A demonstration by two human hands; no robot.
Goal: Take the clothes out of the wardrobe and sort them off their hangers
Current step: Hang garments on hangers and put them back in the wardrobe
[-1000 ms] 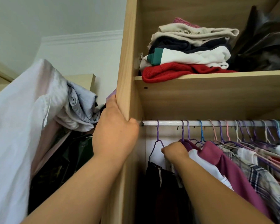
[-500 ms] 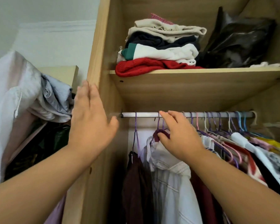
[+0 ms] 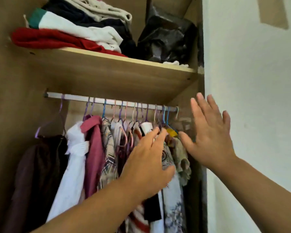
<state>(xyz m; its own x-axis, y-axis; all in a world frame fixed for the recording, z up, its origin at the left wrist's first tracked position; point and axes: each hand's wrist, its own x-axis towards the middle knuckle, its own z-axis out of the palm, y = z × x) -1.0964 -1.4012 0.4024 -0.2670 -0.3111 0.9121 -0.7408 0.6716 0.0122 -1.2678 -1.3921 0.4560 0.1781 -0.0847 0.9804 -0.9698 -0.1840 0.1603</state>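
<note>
Scene: I stand at the wardrobe, both arms raised toward the right end of the rail point(image 3: 77, 98).
Left hand point(image 3: 146, 167): wide, fingers straight, their tips among the clothes point(image 3: 94, 148) beside a yellow top point(image 3: 171, 132); it holds nothing.
Right hand point(image 3: 210, 140): wide, fingers spread, just right of the last hangers point(image 3: 165, 115); empty. I cannot tell whether it touches cloth.
Clothes: all hanging on the rail, packed tight at the right, looser at the left.
Step, as I judge it: closing on the right-hand bunch to lift it out.
Doing it well: I should press the bunch together between both palms, grip up by the hooks and not on loose cloth, then lift straight up before drawing out.
Risk: hooks crowd there and may snag neighbours.
Above: the shelf point(image 3: 124, 60) carries a folded pile point(image 3: 57, 37) and a black bag point(image 3: 166, 39).
</note>
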